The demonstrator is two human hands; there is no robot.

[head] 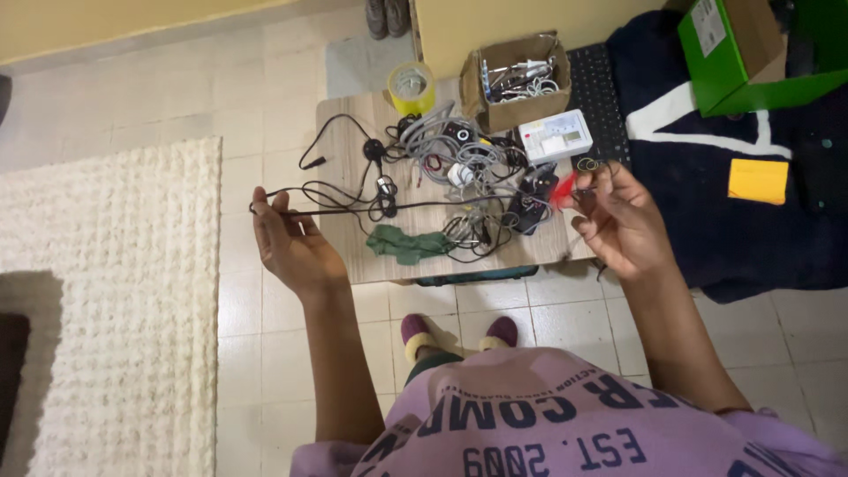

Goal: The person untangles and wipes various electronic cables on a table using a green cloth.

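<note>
Two hands are up over the worktop (353,256). I see my left hand (287,243) with its grip curled round one black cable (353,210), pulled out past the worktop's left edge. My right hand (618,221) pinches one red clip (563,193) between fingertips at the right edge. Between them lies one tangle of cables (459,163), one green cloth (406,243), one yellow tape roll (411,87), one cardboard box (517,81) and one white device (555,135).
</note>
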